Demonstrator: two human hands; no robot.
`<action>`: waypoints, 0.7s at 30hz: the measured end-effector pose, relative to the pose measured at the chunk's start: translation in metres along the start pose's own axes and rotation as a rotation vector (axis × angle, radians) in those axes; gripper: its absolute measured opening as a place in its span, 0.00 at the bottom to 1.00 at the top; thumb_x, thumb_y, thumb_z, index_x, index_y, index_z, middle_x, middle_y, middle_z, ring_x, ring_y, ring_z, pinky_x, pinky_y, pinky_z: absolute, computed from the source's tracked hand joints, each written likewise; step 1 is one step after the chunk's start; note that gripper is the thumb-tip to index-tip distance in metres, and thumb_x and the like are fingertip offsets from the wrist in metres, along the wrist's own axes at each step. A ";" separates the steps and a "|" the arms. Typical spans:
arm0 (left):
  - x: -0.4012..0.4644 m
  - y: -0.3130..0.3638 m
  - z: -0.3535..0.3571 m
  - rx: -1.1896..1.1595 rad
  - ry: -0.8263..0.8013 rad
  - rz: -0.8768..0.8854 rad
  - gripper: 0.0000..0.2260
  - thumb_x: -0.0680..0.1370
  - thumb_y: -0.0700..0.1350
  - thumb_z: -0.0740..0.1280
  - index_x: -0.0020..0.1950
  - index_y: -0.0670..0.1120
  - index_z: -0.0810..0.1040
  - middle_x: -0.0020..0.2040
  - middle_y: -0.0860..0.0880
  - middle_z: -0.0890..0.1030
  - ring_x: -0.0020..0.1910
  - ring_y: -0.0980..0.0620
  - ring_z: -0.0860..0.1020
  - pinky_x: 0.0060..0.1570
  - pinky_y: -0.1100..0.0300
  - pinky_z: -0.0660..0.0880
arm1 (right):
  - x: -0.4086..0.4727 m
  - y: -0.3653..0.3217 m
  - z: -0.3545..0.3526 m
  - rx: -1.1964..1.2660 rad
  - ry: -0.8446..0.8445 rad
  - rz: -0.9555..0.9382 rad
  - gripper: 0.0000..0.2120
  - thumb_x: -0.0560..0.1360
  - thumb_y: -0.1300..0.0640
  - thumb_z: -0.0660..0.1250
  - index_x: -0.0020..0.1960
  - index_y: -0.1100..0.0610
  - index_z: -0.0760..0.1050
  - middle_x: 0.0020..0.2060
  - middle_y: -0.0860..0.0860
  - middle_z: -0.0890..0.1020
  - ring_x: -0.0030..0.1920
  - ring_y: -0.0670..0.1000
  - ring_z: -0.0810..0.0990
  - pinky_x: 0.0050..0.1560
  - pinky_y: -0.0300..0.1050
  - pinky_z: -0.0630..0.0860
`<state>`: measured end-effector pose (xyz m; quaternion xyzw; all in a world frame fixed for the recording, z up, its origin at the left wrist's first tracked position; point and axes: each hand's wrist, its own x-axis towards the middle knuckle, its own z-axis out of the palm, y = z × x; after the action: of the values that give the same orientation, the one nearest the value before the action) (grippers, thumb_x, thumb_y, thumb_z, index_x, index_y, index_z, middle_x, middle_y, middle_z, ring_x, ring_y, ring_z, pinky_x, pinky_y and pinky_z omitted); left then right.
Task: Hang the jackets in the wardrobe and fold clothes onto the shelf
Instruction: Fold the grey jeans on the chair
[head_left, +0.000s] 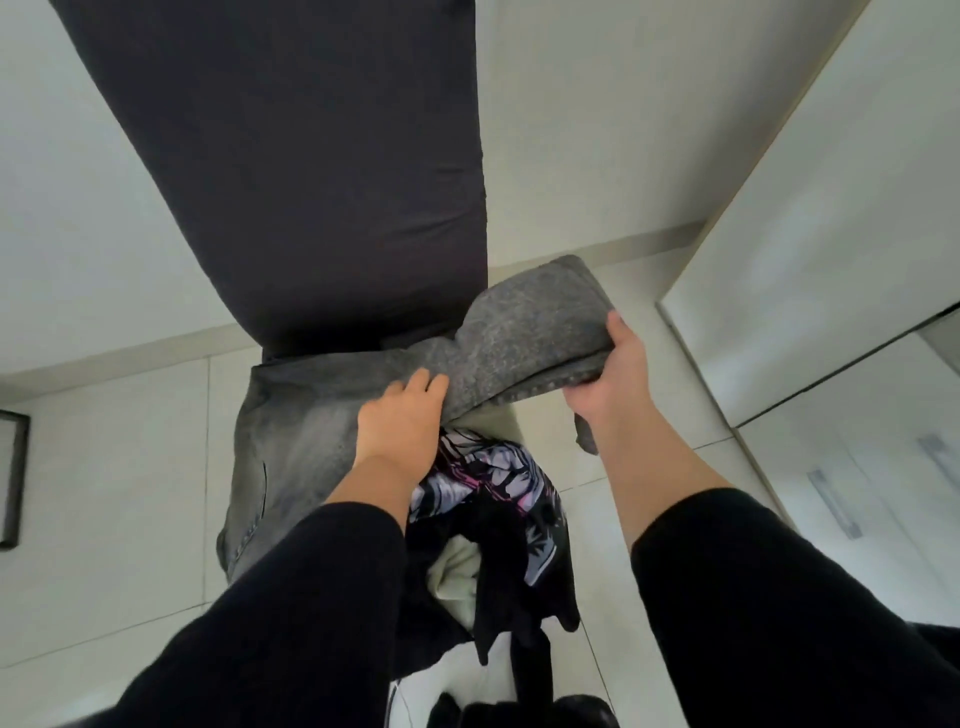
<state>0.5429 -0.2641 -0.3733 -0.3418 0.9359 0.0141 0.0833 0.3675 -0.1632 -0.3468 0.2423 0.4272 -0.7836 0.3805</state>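
Your right hand (613, 374) has a firm grip on the folded end of the grey jeans (530, 332), thumb on top and fingers curled underneath so you can't see the fingertips. Your left hand (400, 421) lies on the same jeans nearer the middle, fingers fairly straight and tucked at the fold edge, pressing more than pinching. The jeans run roughly left to right across the view, the waist and pocket end hanging down toward the lower left, the doubled-over leg end lifted toward the right. They're held up in front of you above a heap of clothes, where a black garment with a pink and white print (493, 493) shows between your forearms. A long dark garment (291, 156) hangs above, its top cut off by the frame. The bottom of the heap is hidden by your black sleeves (291, 613)
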 end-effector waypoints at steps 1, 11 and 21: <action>-0.007 -0.004 -0.007 0.011 -0.006 -0.006 0.26 0.75 0.35 0.62 0.71 0.49 0.60 0.63 0.49 0.67 0.59 0.46 0.71 0.39 0.53 0.73 | -0.010 0.003 0.006 -0.006 0.022 -0.001 0.17 0.77 0.54 0.64 0.64 0.58 0.70 0.59 0.57 0.78 0.58 0.59 0.77 0.59 0.55 0.75; -0.047 -0.053 -0.061 0.060 0.217 -0.006 0.34 0.71 0.37 0.69 0.68 0.52 0.52 0.63 0.49 0.62 0.53 0.46 0.73 0.31 0.56 0.67 | -0.083 0.009 0.070 -0.168 0.038 -0.129 0.13 0.78 0.62 0.63 0.62 0.58 0.69 0.52 0.55 0.79 0.55 0.57 0.78 0.58 0.54 0.77; -0.043 -0.030 -0.129 -0.197 0.244 0.091 0.43 0.72 0.41 0.65 0.77 0.54 0.39 0.75 0.52 0.57 0.50 0.44 0.77 0.38 0.52 0.76 | -0.134 0.020 0.117 -0.447 -0.244 -0.181 0.17 0.75 0.60 0.67 0.63 0.58 0.73 0.56 0.55 0.81 0.54 0.56 0.80 0.56 0.53 0.78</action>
<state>0.5751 -0.2706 -0.2379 -0.3050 0.9476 0.0680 -0.0656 0.4562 -0.2180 -0.2014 0.0171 0.5605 -0.7240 0.4016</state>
